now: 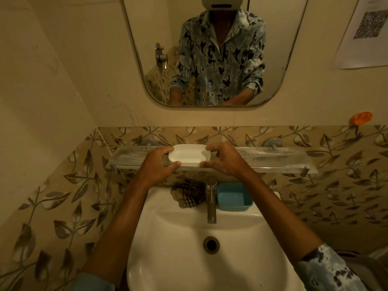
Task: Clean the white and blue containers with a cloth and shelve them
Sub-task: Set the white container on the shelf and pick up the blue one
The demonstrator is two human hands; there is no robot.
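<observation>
A white oval container (190, 154) rests on the glass shelf (277, 158) above the sink. My left hand (156, 164) grips its left end and my right hand (225, 159) grips its right end, fingers curled on the rim. The blue rectangular container (234, 197) sits on the sink's back ledge, right of the tap. A dark checked cloth (189, 193) lies crumpled on the ledge left of the tap.
A metal tap (211, 201) rises between the cloth and the blue container. The white sink (182, 248) lies below, with its drain (211, 244). A mirror (210, 49) hangs above the shelf. An orange object (361, 118) is stuck on the right wall.
</observation>
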